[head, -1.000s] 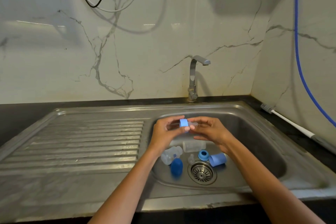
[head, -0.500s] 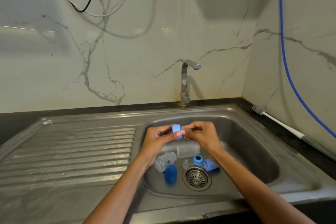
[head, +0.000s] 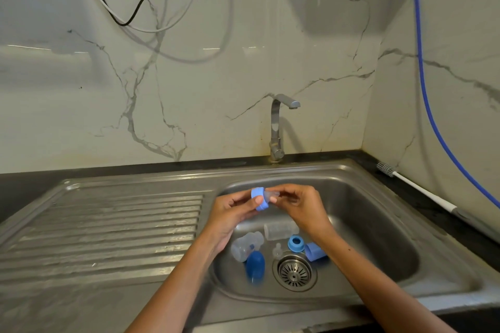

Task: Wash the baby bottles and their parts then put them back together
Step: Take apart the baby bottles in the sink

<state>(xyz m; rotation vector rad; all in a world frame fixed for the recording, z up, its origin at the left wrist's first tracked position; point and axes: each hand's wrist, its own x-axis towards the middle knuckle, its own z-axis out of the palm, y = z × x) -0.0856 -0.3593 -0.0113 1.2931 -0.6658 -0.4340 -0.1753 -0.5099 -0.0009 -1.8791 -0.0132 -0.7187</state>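
while both hands are held over the steel sink basin (head: 378, 224), a round blue plastic collar ring (head: 259, 199) is pinched by the left hand (head: 232, 213) and a clear soft teat (head: 273, 194) seated in it is pinched by the right hand (head: 300, 205). two clear bottles (head: 244, 246) (head: 281, 230), a glossy domed blue cap (head: 255, 267), a second blue ring (head: 295, 243), a blue cylindrical cap (head: 313, 251) and a small clear teat (head: 277, 250) are scattered on the basin floor near the perforated drain strainer (head: 294, 273). a white-handled bristle brush (head: 416, 186) is laid on the dark counter.
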